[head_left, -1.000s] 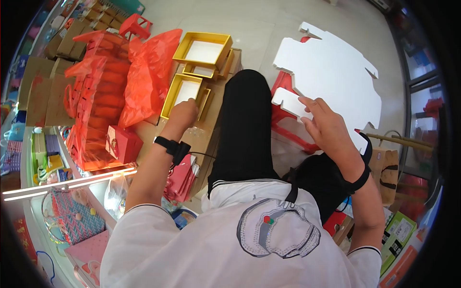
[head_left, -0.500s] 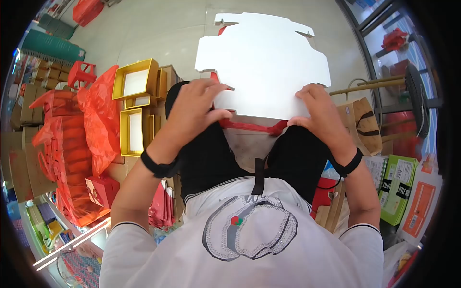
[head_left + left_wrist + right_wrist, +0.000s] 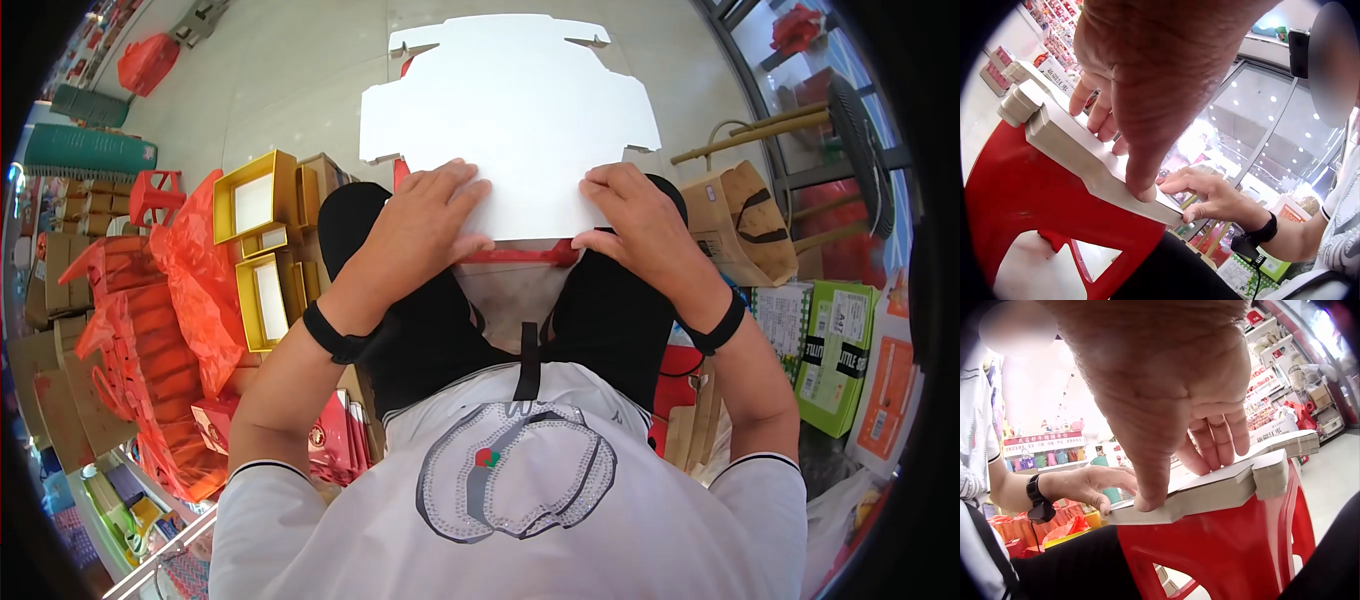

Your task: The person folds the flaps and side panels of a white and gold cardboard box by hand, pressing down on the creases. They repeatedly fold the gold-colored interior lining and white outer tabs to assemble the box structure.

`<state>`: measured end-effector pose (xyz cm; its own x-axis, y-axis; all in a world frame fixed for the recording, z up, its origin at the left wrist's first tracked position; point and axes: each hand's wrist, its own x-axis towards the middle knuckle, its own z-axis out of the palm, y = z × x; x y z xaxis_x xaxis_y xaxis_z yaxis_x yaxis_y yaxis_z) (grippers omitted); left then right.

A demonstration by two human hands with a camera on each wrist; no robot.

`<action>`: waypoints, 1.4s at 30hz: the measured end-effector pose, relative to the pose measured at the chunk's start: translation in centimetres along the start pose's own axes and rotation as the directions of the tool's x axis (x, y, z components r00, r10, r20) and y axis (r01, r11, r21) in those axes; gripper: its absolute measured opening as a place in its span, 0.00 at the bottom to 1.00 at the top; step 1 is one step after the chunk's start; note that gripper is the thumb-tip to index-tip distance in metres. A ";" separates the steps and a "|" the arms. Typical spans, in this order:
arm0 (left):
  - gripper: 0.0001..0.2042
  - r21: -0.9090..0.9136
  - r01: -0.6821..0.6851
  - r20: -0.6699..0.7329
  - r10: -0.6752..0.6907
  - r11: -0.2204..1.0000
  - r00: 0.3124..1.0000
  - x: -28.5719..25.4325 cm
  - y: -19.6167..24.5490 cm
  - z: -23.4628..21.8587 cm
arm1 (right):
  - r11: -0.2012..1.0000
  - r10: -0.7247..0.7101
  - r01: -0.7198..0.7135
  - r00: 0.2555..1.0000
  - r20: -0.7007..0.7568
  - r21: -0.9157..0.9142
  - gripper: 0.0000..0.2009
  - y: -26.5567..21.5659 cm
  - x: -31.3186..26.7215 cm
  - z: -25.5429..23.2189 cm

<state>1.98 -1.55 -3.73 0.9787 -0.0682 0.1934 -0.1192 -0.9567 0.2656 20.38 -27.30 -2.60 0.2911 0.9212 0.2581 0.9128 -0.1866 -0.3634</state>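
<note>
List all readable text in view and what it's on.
"LITTLE": black band on the green box.
"新疆红枣": white carton.
"我在好…等你": red banner, middle blurred.
Too small or blurred: line under the banner, green box's white label, orange-and-white package. Shirt lettering: partly hidden.

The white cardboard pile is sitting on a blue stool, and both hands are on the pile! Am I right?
Not quite: the stool is red, not blue, as the left wrist view shows. The rest is right: the white cardboard pile sits on it, and the left hand and right hand are both on the pile.
</note>
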 end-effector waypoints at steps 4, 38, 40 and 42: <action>0.25 -0.007 -0.024 0.008 0.024 1.000 1.000 0.1 -0.2 -0.5 | 1.000 0.000 0.000 1.000 0.022 -0.002 0.24 -0.1 0.0 -0.3; 0.12 -0.172 0.259 0.298 -0.201 0.951 0.933 7.3 -5.7 -1.5 | 0.953 0.263 -0.290 0.933 0.245 0.082 0.13 4.7 7.0 0.4; 0.12 -0.168 0.254 0.306 -0.195 0.952 0.932 7.4 -5.9 -1.4 | 0.946 0.284 -0.317 0.912 0.297 0.068 0.13 4.8 7.6 0.3; 0.14 -0.151 0.253 0.321 -0.195 0.956 0.927 7.5 -5.7 -1.5 | 0.946 0.284 -0.320 0.893 0.349 0.049 0.14 5.0 8.0 0.2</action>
<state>9.77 3.85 -2.34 0.9840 0.0323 -0.1754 0.1085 -0.8889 0.4451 27.24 -20.78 -2.50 0.4186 0.8891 -0.1853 0.7565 -0.4542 -0.4705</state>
